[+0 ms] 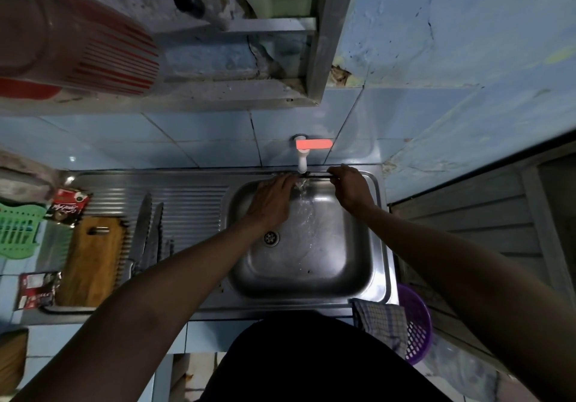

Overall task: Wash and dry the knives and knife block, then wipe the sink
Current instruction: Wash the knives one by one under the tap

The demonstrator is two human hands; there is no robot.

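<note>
While right hand (349,183) grips the knife (314,176) handle under the tap (301,155), left hand (274,197) fingers rub flat along the blade; a wet slip could cut them.

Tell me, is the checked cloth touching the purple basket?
Touching. The head view shows the checked cloth, draped off the sink's front corner, hanging over the purple basket's rim with no gap showing.

You face a pale blue tiled wall (193,139), dimly lit. Above the tiles, the blue paint (452,27) is cracked and peeling on the far right. A metal-framed window (280,24) sits in the far wall over a grimy sill (187,96). On the right stands a grey panelled door (486,214). Near you, the desk front (205,336) is tiled pale blue.
</note>
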